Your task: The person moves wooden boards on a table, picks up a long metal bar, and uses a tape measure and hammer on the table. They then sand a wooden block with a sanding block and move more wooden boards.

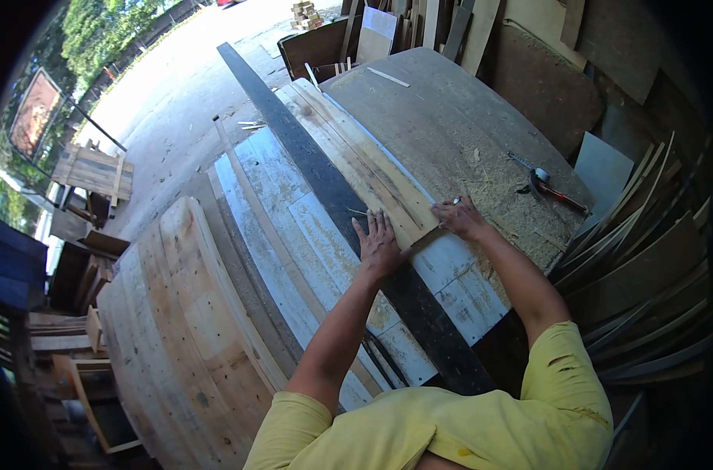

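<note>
A pale wooden board (356, 160) lies lengthwise beside a long dark plank (313, 160), both on a worn white-painted surface (325, 227). My left hand (380, 244) rests flat with fingers spread, across the seam between board and plank. A thin stick-like piece (357, 211) shows by its fingertips; its kind I cannot make out. At the board's near right corner, my right hand (462, 219) has its fingers curled on the edge, thumb partly hidden. A small light spot shows on its fingers.
A hammer (558, 194) lies on a sawdust-covered tabletop (458, 117) to the right, beside a tape-like tool (538, 175). A jointed wooden panel (188, 313) stands at left. Thin wood strips (638, 196) and boards lean along the right side. A dark cable (384, 360) hangs near my body.
</note>
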Demonstrator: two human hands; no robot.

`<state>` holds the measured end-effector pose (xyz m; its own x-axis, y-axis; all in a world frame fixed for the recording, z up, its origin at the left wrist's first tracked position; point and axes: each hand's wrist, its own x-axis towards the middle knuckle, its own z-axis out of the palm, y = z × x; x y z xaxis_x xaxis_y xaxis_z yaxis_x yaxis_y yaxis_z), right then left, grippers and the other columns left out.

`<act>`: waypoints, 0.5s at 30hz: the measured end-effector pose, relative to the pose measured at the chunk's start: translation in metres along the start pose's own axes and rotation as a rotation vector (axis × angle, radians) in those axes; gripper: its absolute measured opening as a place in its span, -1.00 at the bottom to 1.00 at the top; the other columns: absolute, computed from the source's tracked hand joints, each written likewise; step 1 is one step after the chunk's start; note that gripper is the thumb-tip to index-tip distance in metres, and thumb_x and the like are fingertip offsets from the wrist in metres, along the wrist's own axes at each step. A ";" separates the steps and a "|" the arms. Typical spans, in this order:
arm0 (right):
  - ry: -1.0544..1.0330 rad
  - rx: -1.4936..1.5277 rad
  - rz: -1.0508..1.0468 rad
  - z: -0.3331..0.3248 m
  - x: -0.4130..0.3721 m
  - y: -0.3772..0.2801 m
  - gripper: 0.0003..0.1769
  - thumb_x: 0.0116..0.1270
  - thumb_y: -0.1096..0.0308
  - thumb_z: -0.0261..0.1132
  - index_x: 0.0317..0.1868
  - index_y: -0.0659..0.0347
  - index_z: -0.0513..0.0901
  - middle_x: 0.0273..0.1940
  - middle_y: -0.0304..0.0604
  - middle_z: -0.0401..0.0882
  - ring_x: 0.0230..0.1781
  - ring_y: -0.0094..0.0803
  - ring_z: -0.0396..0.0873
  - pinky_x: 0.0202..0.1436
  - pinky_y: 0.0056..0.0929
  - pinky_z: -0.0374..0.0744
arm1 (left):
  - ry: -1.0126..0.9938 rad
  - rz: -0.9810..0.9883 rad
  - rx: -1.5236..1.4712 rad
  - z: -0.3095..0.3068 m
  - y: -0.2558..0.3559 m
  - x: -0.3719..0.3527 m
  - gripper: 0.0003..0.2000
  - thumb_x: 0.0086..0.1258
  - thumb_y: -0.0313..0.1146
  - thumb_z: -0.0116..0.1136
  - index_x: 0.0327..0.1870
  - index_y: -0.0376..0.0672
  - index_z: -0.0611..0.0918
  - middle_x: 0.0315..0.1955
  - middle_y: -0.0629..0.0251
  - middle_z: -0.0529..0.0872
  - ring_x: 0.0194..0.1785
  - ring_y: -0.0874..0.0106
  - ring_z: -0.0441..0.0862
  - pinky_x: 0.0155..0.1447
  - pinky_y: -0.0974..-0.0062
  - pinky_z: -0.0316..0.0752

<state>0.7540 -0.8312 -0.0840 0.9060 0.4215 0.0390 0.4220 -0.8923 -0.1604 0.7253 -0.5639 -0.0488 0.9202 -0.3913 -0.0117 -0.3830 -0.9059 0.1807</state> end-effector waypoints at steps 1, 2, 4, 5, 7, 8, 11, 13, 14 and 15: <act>0.004 -0.002 -0.002 -0.001 0.002 -0.001 -0.45 0.23 0.20 0.40 0.26 -0.11 0.57 0.29 -0.34 0.56 0.33 -0.29 0.45 0.43 0.01 0.11 | 0.003 0.002 0.006 -0.001 -0.001 0.001 0.03 0.23 0.24 0.13 0.48 -0.50 0.09 0.52 -0.13 0.09 0.61 -0.02 -0.12 0.54 -0.25 -0.42; -0.002 0.004 0.007 -0.002 0.004 -0.002 -0.46 0.24 0.19 0.39 0.26 -0.12 0.58 0.29 -0.35 0.55 0.33 -0.28 0.45 0.43 0.03 0.11 | 0.008 0.002 0.007 -0.003 -0.001 0.002 0.03 0.23 0.24 0.13 0.48 -0.50 0.09 0.52 -0.13 0.09 0.61 -0.02 -0.12 0.54 -0.25 -0.42; -0.002 0.008 0.013 -0.003 0.008 -0.002 -0.47 0.25 0.19 0.38 0.26 -0.13 0.58 0.30 -0.35 0.54 0.32 -0.27 0.46 0.42 0.05 0.11 | -0.018 -0.007 0.009 -0.007 -0.003 0.004 0.02 0.22 0.23 0.14 0.47 -0.50 0.12 0.51 -0.13 0.10 0.61 -0.02 -0.12 0.53 -0.27 -0.42; 0.005 0.028 0.024 -0.001 0.010 -0.002 -0.47 0.26 0.19 0.37 0.26 -0.13 0.58 0.30 -0.36 0.54 0.31 -0.27 0.46 0.42 0.06 0.10 | -0.010 -0.005 0.011 -0.007 -0.005 0.006 0.02 0.22 0.23 0.14 0.47 -0.50 0.12 0.51 -0.13 0.10 0.61 -0.02 -0.12 0.53 -0.27 -0.42; 0.021 0.040 0.030 0.001 0.016 -0.001 -0.48 0.26 0.19 0.36 0.27 -0.13 0.57 0.30 -0.37 0.55 0.31 -0.26 0.47 0.43 0.07 0.10 | -0.025 -0.011 0.028 -0.009 -0.008 0.011 0.02 0.21 0.23 0.15 0.47 -0.49 0.15 0.52 -0.11 0.10 0.61 -0.02 -0.13 0.52 -0.30 -0.43; 0.036 0.019 0.028 0.003 0.019 -0.001 -0.48 0.27 0.19 0.36 0.27 -0.13 0.57 0.30 -0.38 0.54 0.30 -0.25 0.48 0.43 0.07 0.09 | -0.014 -0.011 0.031 -0.012 -0.009 0.013 0.02 0.21 0.23 0.15 0.47 -0.49 0.15 0.52 -0.11 0.10 0.61 -0.02 -0.13 0.52 -0.30 -0.43; 0.046 -0.015 0.032 0.000 0.027 -0.002 -0.47 0.26 0.18 0.36 0.27 -0.13 0.57 0.30 -0.38 0.54 0.28 -0.25 0.49 0.42 0.07 0.08 | -0.039 -0.026 0.049 -0.019 -0.017 0.022 0.01 0.20 0.24 0.17 0.47 -0.46 0.17 0.52 -0.08 0.10 0.61 -0.02 -0.13 0.51 -0.34 -0.44; 0.036 -0.062 0.039 -0.002 0.029 -0.002 -0.46 0.27 0.18 0.35 0.29 -0.13 0.55 0.28 -0.37 0.56 0.26 -0.21 0.52 0.44 0.09 0.05 | -0.048 -0.034 0.048 -0.018 -0.027 0.031 0.03 0.19 0.25 0.18 0.48 -0.43 0.16 0.53 -0.05 0.10 0.61 -0.02 -0.14 0.50 -0.35 -0.46; 0.045 -0.072 0.038 -0.004 0.031 0.000 -0.46 0.27 0.18 0.35 0.29 -0.13 0.55 0.28 -0.37 0.56 0.26 -0.21 0.52 0.44 0.09 0.05 | -0.034 -0.031 0.048 -0.020 -0.032 0.038 0.03 0.19 0.25 0.18 0.48 -0.43 0.16 0.53 -0.05 0.10 0.61 -0.02 -0.14 0.50 -0.35 -0.46; 0.047 -0.080 0.085 -0.005 0.032 0.001 -0.45 0.29 0.19 0.32 0.32 -0.12 0.52 0.26 -0.35 0.57 0.26 -0.18 0.52 0.44 0.12 0.05 | -0.052 -0.048 0.061 -0.021 -0.037 0.045 0.03 0.18 0.26 0.18 0.49 -0.42 0.15 0.53 -0.04 0.09 0.61 -0.01 -0.14 0.49 -0.37 -0.47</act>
<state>0.7841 -0.8197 -0.0779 0.9384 0.3372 0.0753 0.3430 -0.9354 -0.0862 0.7822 -0.5447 -0.0351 0.9327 -0.3538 -0.0705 -0.3443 -0.9313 0.1187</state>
